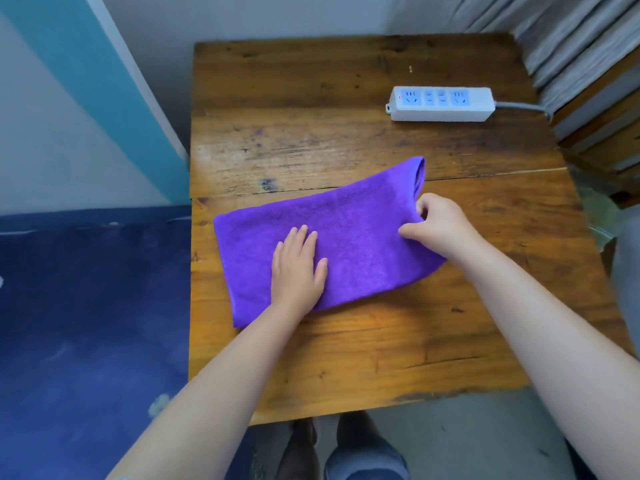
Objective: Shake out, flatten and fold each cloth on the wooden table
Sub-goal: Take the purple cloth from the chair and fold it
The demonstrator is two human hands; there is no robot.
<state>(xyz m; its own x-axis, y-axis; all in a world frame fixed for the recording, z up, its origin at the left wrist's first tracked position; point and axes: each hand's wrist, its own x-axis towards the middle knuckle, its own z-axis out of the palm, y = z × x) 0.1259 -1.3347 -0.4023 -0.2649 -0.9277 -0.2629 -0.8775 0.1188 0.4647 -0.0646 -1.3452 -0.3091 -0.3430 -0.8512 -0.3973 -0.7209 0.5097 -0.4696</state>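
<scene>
Both forearms are stretched from the near edge of the table [363, 358] to the cloth [349, 233]. It lies already folded into a long band, its long axis slanting from near-left to far-right. By the left hand [298, 268] it is pressed flat, the straight fingers [304, 237] lying close together on its middle. Its right end is pinched by the curled fingers of the right hand [436, 221], so that hand is nearer the end likely to be carried leftward. Beyond the fingers a power strip [441, 103] is seen.
</scene>
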